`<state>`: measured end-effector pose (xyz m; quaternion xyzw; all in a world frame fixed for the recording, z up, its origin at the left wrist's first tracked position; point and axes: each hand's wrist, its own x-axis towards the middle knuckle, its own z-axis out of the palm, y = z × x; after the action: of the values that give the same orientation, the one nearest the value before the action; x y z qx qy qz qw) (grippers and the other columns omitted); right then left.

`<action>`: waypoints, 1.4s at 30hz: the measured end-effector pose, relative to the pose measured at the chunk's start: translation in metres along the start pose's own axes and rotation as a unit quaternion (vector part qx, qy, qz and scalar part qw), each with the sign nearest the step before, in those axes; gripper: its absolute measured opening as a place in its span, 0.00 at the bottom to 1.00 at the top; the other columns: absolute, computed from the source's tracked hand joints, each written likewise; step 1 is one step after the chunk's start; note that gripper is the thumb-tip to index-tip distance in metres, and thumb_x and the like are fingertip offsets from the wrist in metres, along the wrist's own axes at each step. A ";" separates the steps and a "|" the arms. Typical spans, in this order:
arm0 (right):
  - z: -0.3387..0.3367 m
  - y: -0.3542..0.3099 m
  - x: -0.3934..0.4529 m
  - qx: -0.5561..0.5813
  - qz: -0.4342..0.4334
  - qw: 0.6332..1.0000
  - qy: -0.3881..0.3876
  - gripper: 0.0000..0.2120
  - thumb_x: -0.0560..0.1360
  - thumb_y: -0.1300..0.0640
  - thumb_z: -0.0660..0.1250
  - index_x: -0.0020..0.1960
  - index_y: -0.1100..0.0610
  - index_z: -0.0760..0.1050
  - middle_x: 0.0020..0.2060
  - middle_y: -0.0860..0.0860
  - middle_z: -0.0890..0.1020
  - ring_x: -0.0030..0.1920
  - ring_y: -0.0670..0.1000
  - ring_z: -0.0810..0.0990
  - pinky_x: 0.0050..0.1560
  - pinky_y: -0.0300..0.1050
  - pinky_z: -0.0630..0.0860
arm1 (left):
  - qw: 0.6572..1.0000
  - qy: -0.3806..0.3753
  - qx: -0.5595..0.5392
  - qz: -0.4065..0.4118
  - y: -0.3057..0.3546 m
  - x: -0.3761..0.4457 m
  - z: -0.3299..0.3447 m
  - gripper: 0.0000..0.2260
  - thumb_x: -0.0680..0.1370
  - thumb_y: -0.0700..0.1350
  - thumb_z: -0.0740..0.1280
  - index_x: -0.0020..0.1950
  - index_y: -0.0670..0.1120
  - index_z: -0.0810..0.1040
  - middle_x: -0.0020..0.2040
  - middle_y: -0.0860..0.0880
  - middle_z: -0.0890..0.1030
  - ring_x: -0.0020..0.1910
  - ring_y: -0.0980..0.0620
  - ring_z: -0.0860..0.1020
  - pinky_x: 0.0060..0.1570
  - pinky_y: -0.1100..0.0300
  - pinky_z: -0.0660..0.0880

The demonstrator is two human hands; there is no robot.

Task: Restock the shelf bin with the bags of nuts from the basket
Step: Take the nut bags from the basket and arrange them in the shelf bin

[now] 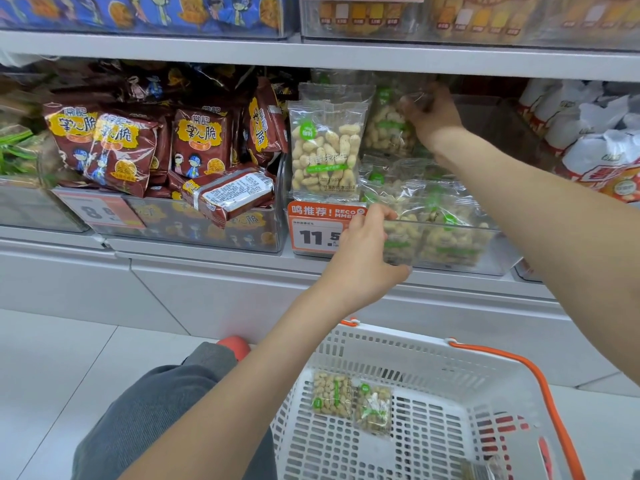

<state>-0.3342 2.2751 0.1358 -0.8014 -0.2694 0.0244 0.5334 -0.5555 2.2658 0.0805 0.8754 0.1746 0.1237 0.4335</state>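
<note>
The clear shelf bin (460, 242) holds several clear bags of peanuts with green labels; one bag (325, 150) stands upright at its left front. My left hand (367, 251) grips the bin's front wall beside the orange price tag (313, 225). My right hand (429, 114) reaches deep into the bin and holds a bag of nuts (388, 123) upright at the back. In the white basket (426, 358) below lie two more bags of nuts (332, 394), (373, 408), side by side.
A bin of dark red snack packs (138, 147) sits left of the nut bin. White bags (595, 133) fill the bin at right. The upper shelf edge (311, 55) hangs just above my right hand. The basket has an orange handle (540, 382). My knee (166, 403) is at lower left.
</note>
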 end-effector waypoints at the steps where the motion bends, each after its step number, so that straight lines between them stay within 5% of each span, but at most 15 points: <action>1: 0.000 -0.001 0.000 0.009 -0.005 1.000 0.009 0.20 0.79 0.53 0.63 0.66 0.63 0.65 0.59 0.61 0.76 0.53 0.52 0.75 0.59 0.43 0.73 | 1.000 0.000 0.001 0.001 0.000 0.000 0.000 0.28 0.70 0.44 0.74 0.65 0.50 0.64 0.57 0.49 0.67 0.60 0.46 0.68 0.62 0.50 0.69; 4: -0.001 -0.005 0.001 0.016 -0.024 0.999 0.031 0.19 0.78 0.54 0.64 0.63 0.65 0.66 0.50 0.56 0.73 0.50 0.50 0.72 0.61 0.48 0.73 | 1.000 -0.001 0.003 0.004 0.000 0.000 0.000 0.28 0.70 0.45 0.74 0.65 0.50 0.64 0.57 0.48 0.67 0.60 0.46 0.68 0.62 0.50 0.69; 8: 0.000 0.002 -0.002 -0.005 -0.019 1.000 -0.005 0.25 0.77 0.53 0.67 0.68 0.59 0.61 0.61 0.55 0.75 0.57 0.50 0.74 0.60 0.44 0.72 | 1.000 -0.002 0.007 0.006 -0.001 0.000 0.000 0.28 0.70 0.45 0.74 0.65 0.50 0.64 0.58 0.48 0.67 0.61 0.46 0.68 0.62 0.49 0.69; 17: 0.000 0.006 -0.006 0.013 0.032 0.999 -0.006 0.28 0.76 0.46 0.66 0.70 0.57 0.61 0.66 0.53 0.72 0.64 0.53 0.72 0.56 0.41 0.68 | 1.000 -0.002 0.006 0.005 -0.002 0.000 0.001 0.28 0.70 0.45 0.73 0.66 0.50 0.63 0.59 0.47 0.67 0.62 0.45 0.67 0.63 0.49 0.68; 25: -0.012 0.012 -0.012 -0.044 0.026 0.998 -0.026 0.27 0.75 0.48 0.68 0.68 0.58 0.66 0.63 0.52 0.74 0.61 0.51 0.73 0.53 0.39 0.67 | 1.000 0.007 -0.006 0.015 -0.002 -0.002 0.001 0.26 0.71 0.44 0.72 0.65 0.51 0.64 0.55 0.50 0.67 0.59 0.50 0.68 0.60 0.55 0.69; 30: -0.021 0.018 -0.021 -0.024 0.015 0.999 -0.031 0.25 0.71 0.50 0.73 0.61 0.57 0.67 0.51 0.47 0.72 0.53 0.48 0.71 0.59 0.40 0.70 | 1.000 0.003 -0.003 0.027 -0.003 -0.007 0.000 0.25 0.72 0.43 0.72 0.65 0.50 0.64 0.54 0.50 0.67 0.56 0.53 0.68 0.55 0.60 0.67; 32: -0.029 0.019 -0.033 -0.012 0.005 1.000 -0.021 0.27 0.71 0.50 0.74 0.64 0.58 0.67 0.55 0.49 0.74 0.57 0.48 0.73 0.56 0.35 0.68 | 0.999 0.002 0.003 0.033 -0.004 -0.011 0.001 0.24 0.72 0.43 0.72 0.64 0.49 0.65 0.53 0.50 0.68 0.54 0.53 0.69 0.53 0.60 0.67; 36: -0.054 0.018 -0.091 -0.129 -0.138 0.982 -0.011 0.31 0.73 0.52 0.71 0.72 0.59 0.64 0.66 0.54 0.72 0.66 0.51 0.70 0.61 0.33 0.62 | 0.997 -0.043 0.017 0.054 -0.011 -0.018 0.012 0.18 0.72 0.41 0.71 0.59 0.46 0.70 0.52 0.49 0.72 0.49 0.54 0.71 0.48 0.63 0.68; 39: -0.062 0.036 -0.152 -0.182 -0.297 0.937 -0.018 0.25 0.75 0.57 0.68 0.70 0.60 0.68 0.64 0.56 0.74 0.65 0.54 0.70 0.66 0.33 0.58 | 0.989 -0.109 0.085 0.050 -0.034 -0.021 0.032 0.13 0.73 0.42 0.70 0.56 0.46 0.74 0.51 0.49 0.75 0.50 0.53 0.73 0.45 0.60 0.73; 42: -0.047 0.084 -0.208 -0.185 -0.335 0.922 -0.052 0.21 0.75 0.56 0.66 0.66 0.63 0.73 0.58 0.58 0.78 0.61 0.54 0.70 0.67 0.32 0.57 | 0.963 -0.181 0.199 0.011 -0.072 -0.025 0.060 0.12 0.73 0.42 0.69 0.56 0.47 0.74 0.54 0.47 0.76 0.54 0.47 0.75 0.52 0.52 0.73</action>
<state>-0.4624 2.1164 0.0318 -0.7462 -0.5495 -0.1642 0.3380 -0.5709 2.2534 -0.0147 0.9537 0.1048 -0.0699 0.2731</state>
